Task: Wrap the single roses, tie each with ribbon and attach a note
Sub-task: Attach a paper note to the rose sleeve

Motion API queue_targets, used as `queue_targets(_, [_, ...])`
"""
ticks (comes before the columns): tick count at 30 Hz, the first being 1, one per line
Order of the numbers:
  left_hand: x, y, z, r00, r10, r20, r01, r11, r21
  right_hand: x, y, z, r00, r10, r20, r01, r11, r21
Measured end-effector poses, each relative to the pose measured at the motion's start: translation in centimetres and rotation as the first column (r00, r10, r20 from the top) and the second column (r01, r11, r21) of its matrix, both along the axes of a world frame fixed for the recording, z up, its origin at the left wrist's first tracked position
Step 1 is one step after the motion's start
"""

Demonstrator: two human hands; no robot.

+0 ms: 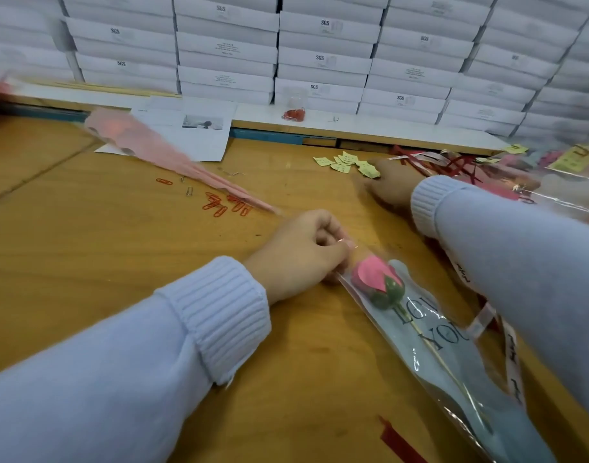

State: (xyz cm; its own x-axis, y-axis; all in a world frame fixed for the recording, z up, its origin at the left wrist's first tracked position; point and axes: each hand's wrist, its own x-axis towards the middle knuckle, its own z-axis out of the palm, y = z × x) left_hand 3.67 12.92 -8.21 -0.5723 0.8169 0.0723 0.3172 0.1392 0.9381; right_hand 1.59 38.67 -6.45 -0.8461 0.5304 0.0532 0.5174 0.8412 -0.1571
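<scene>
A: Far left?
B: Pink sleeves (159,155) lie stacked on the wooden table (85,262), with red paper clips (226,207) just beside their narrow end.
A: Left hand?
B: Left hand (299,255) has its fingers curled, pinching the top edge of the clear wrapper (453,362). The pink rose (376,282) is inside, flat on the table, bud nearest the hand.
A: Right side?
B: Right hand (391,185) is at the yellow notes (349,163) and blurred, so I can't tell its fingers. Ribbons (446,165) are heaped just beyond it.

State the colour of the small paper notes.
Pale yellow notes, best seen in the head view.
</scene>
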Motion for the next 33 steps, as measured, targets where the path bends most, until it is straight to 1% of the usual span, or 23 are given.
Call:
queue_targets(2, [-0.1,0.0,-0.2,0.999,-0.005,-0.036,0.005,1.000,0.012,-0.9,-0.1,-0.2,0.999,-0.004,0.033,0.004,1.000,-0.021])
queue_targets(4, [-0.2,0.1,-0.3,0.999,-0.006,-0.047,0.007,0.999,0.032,-1.4,-0.1,-0.5,0.992,-0.029,0.125,0.034,0.999,-0.042])
queue_targets(6, [-0.3,0.1,-0.4,0.999,-0.006,-0.047,0.009,0.999,0.047,-1.4,-0.3,-0.5,0.979,-0.036,0.200,0.038,0.999,-0.005])
queue_targets(7, [-0.2,0.1,-0.4,0.999,-0.008,-0.048,0.011,0.999,0.051,-1.2,-0.6,-0.3,0.979,-0.033,0.201,0.026,0.999,0.036])
queue_targets(8, [-0.2,0.1,-0.5,0.999,-0.011,-0.053,0.013,0.998,0.054,-1.0,-0.8,0.0,0.985,-0.014,0.171,-0.001,0.996,0.085])
queue_targets(10, [-0.2,0.2,-0.5,0.997,-0.014,-0.072,0.018,0.998,0.057,-0.6,-1.1,0.7,0.998,0.051,0.039,-0.056,0.987,0.151])
queue_targets(11, [-0.2,0.3,-0.5,0.997,-0.014,-0.076,0.018,0.998,0.062,-0.3,-1.1,1.1,0.997,0.068,-0.026,-0.063,0.986,0.157])
queue_targets(12, [-0.2,0.3,-0.5,0.997,-0.013,-0.076,0.018,0.998,0.065,-0.1,-1.0,1.3,0.996,0.068,-0.060,-0.058,0.987,0.152])
queue_targets(13, [-0.2,0.4,-0.5,0.997,-0.015,-0.074,0.019,0.998,0.064,0.1,-0.9,1.4,0.998,0.048,-0.047,-0.041,0.989,0.139])
queue_targets(16, [-0.2,0.3,-0.5,0.997,-0.024,-0.073,0.028,0.998,0.054,0.8,-0.7,1.1,0.989,-0.051,0.136,0.037,0.994,0.101])
queue_targets(17, [-0.1,0.3,-0.4,0.997,-0.026,-0.073,0.030,0.998,0.052,0.9,-0.5,1.0,0.986,-0.066,0.156,0.052,0.994,0.093])
queue_targets(19, [-0.1,0.2,-0.4,0.997,-0.027,-0.068,0.030,0.998,0.048,0.9,-0.1,0.9,0.989,-0.077,0.125,0.071,0.996,0.056])
queue_targets(22, [-0.1,0.2,-0.3,0.998,-0.028,-0.057,0.030,0.999,0.031,0.9,-0.1,0.8,0.992,-0.117,0.036,0.119,0.991,-0.055])
queue_targets(24, [-0.1,0.2,-0.2,0.998,-0.030,-0.052,0.032,0.999,0.027,0.8,-0.3,0.6,0.992,-0.124,-0.009,0.123,0.988,-0.088])
queue_targets(27, [-0.2,0.1,-0.2,0.999,-0.027,-0.035,0.028,0.999,0.026,0.6,-0.8,0.6,0.992,-0.124,-0.014,0.122,0.988,-0.092])
queue_targets(31, [-0.4,0.1,-0.3,1.000,-0.012,0.011,0.012,0.999,0.033,0.3,-1.3,1.1,0.989,-0.147,0.003,0.143,0.962,-0.233])
queue_targets(33, [-0.4,0.2,-0.2,0.999,-0.011,0.036,0.010,0.999,0.032,0.3,-1.6,1.2,0.987,-0.156,-0.027,0.143,0.950,-0.279])
